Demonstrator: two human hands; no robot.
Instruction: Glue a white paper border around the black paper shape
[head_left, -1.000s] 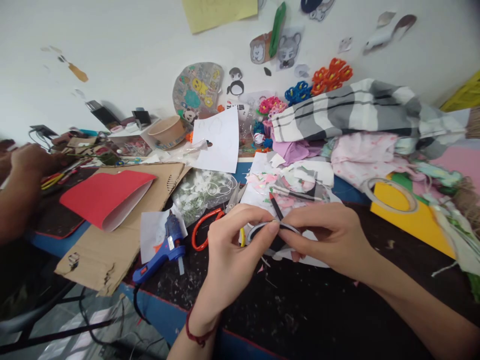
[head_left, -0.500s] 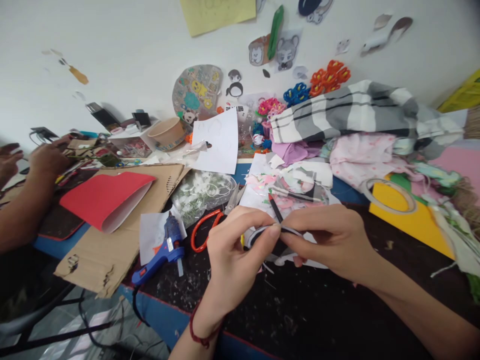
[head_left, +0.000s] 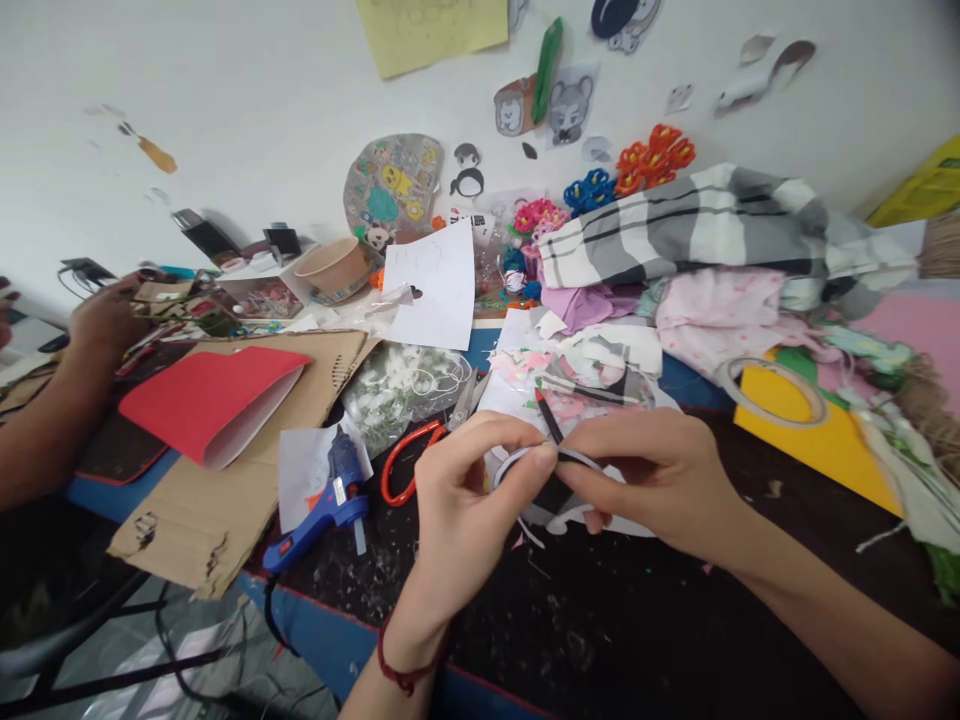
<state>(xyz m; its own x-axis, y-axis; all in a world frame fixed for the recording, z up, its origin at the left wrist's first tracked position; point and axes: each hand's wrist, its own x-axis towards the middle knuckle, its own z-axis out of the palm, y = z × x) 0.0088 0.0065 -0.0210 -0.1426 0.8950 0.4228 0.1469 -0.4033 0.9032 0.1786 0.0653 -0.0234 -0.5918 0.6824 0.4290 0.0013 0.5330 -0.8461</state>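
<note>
Two bare hands meet over a dark, paint-flecked worktop [head_left: 600,620] crowded with craft supplies. The left hand [head_left: 465,520], with a red cord bracelet at its wrist, and the right hand [head_left: 660,480] both pinch a thin black and white paper strip [head_left: 570,459] bent into a loop. Their thumbs and forefingers close on it near the top of the curve, fingertips almost touching. The strip is held just above a small pile of white paper offcuts [head_left: 570,520] near the middle of the worktop.

Just left of the left hand lie orange-handled scissors [head_left: 405,462]. Beside them lies a blue glue gun [head_left: 322,505], resting partly on a white sheet. Further left, a folded red sheet [head_left: 206,395] lies on torn brown cardboard [head_left: 217,500]. To the right, a roll of tape [head_left: 774,390] sits on yellow card [head_left: 825,450]. Behind it, striped and pink fabrics [head_left: 720,240] are heaped against the wall.

At the far left edge, another person's hand [head_left: 105,315] reaches among small items.
</note>
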